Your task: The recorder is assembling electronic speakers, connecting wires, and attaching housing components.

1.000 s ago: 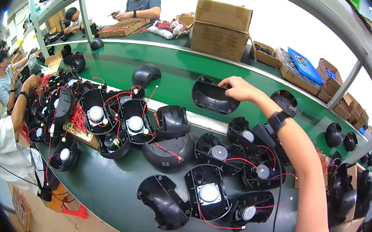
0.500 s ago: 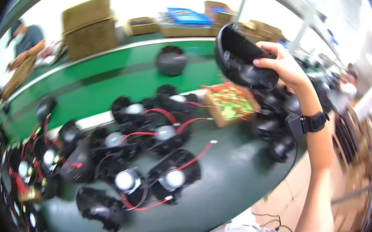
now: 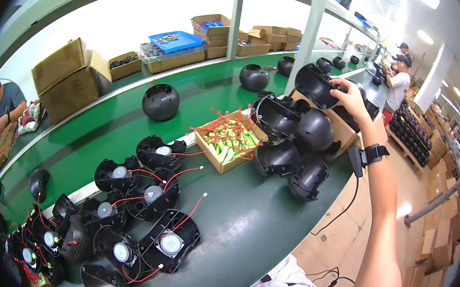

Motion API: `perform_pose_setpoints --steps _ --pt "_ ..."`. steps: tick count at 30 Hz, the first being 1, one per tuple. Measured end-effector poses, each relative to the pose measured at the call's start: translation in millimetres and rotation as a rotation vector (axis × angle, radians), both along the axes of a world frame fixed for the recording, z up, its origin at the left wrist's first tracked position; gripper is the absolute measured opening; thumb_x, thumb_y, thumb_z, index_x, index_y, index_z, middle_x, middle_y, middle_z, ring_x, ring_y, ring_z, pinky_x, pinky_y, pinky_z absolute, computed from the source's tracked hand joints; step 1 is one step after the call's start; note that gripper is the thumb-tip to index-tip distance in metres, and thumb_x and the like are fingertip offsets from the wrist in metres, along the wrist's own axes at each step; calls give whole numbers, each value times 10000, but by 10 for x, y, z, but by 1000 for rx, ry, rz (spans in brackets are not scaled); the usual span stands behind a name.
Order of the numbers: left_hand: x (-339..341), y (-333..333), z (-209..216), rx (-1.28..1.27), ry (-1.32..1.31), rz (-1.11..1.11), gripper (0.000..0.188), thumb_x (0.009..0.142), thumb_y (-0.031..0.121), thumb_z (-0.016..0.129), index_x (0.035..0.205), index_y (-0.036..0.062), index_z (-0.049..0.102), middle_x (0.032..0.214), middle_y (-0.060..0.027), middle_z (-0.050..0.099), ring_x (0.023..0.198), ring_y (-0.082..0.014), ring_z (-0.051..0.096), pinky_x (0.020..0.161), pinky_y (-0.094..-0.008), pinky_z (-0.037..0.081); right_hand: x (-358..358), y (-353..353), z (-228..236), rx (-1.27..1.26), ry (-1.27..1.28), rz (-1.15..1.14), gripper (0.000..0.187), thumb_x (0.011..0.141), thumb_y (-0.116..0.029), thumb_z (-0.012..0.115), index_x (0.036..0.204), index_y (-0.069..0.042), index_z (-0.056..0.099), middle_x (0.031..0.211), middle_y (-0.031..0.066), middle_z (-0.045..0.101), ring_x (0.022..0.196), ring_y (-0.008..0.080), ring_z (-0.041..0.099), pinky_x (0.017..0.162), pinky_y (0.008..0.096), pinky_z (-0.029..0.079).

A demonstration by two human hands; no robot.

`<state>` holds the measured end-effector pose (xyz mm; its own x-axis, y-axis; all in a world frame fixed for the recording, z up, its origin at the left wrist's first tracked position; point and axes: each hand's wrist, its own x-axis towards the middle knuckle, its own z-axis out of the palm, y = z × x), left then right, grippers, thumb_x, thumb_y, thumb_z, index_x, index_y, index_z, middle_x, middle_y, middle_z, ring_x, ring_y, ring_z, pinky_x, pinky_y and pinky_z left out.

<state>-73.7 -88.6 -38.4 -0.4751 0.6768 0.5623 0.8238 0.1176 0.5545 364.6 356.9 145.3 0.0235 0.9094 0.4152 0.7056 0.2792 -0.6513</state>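
Note:
My right hand (image 3: 349, 97), wearing a black wrist strap with a cable, is closed on the rim of a black curved plastic half-shell (image 3: 316, 86). It holds the shell above a pile of similar black shells (image 3: 315, 129) at the right side of the bench. Left of the pile stands a small cardboard box (image 3: 222, 167) filled with green-yellow pieces with red wires. Several black shells with round grey speakers (image 3: 169, 243) and red leads lie at the near left. My left hand is out of the picture.
Beyond the dark green bench (image 3: 233, 221) runs a green conveyor (image 3: 115, 127) carrying round black housings (image 3: 161, 102). A metal shelf post (image 3: 308, 37) rises near my right hand. Cardboard boxes (image 3: 64, 80) and a blue tray (image 3: 176, 41) line the far side. Other people work at the far left and far right.
The view has swung to the right. My right hand, still gripping the half-shell, is now over the shell pile. My left hand, partly seen at the lower edge before, has left the view.

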Motion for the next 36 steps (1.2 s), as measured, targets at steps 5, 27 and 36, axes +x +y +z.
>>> perform_pose_setpoints --steps 5,27,36 --pt "-76 -1 26 -21 -15 31 74 833 3 546 796 -16 608 763 -188 599 647 -354 589 609 -406 496 -85 607 -230 249 -569 -7 236 738 -120 621 930 15 636 907 162 657 835 293 631 752 379 487" --pt "-22 44 -212 209 -119 210 66 650 11 654 671 50 606 652 -59 607 555 -234 587 529 -319 468 -1669 -599 727 70 -497 590 639 689 -190 682 1278 -21 503 1159 94 585 1060 202 551 864 318 434" --pt "-22 -86 -296 188 -131 246 72 658 19 666 681 52 607 670 -52 604 581 -223 594 535 -315 469 -3800 -1757 694 -206 -162 1400 754 621 -244 759 1269 33 487 1050 143 648 910 193 646 804 299 483"
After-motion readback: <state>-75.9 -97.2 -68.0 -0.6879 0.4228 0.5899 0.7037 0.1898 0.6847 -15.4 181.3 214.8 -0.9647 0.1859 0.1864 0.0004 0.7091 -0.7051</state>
